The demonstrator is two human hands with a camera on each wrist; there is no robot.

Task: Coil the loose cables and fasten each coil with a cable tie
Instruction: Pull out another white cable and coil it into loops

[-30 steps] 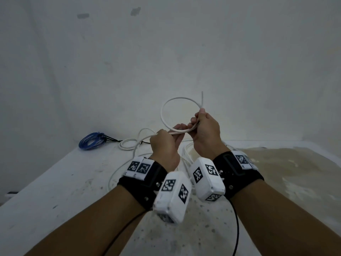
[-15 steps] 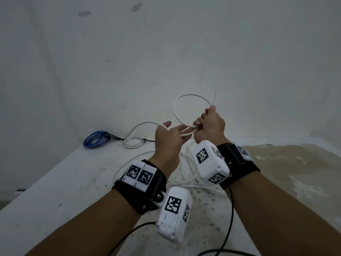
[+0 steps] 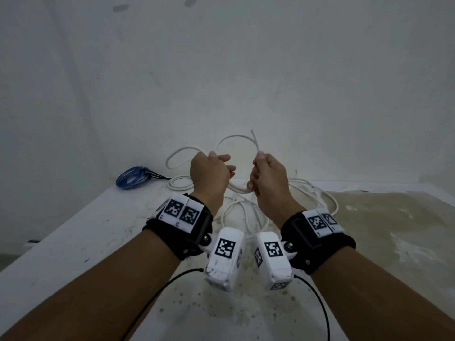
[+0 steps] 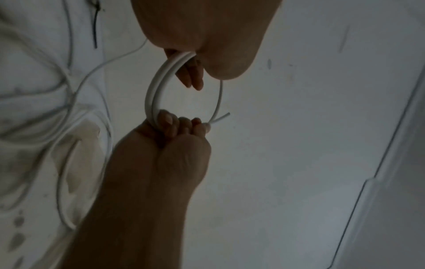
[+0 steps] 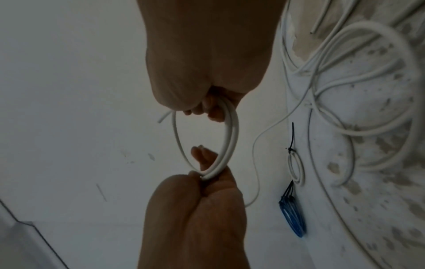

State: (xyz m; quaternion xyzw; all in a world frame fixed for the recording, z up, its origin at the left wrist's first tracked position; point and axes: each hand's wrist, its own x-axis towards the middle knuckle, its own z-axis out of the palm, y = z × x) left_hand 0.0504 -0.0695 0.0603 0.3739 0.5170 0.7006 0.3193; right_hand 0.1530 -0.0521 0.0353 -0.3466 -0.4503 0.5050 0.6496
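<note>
Above the stained white bench (image 3: 73, 242), a small coil of thin white round cable (image 3: 237, 189) is held by both hands: left hand (image 3: 209, 173) pinching one side, right hand (image 3: 268, 178) clenched round the other (free end upward). Each new loop is best matched in size.

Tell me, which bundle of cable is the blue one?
The blue coiled cable, lying at the table's far left by the wall and fastened with black ties. The small tied coil beside it and the cable in the hands are white.

Cable (image 3: 236, 189) in both fists — hidden
</note>
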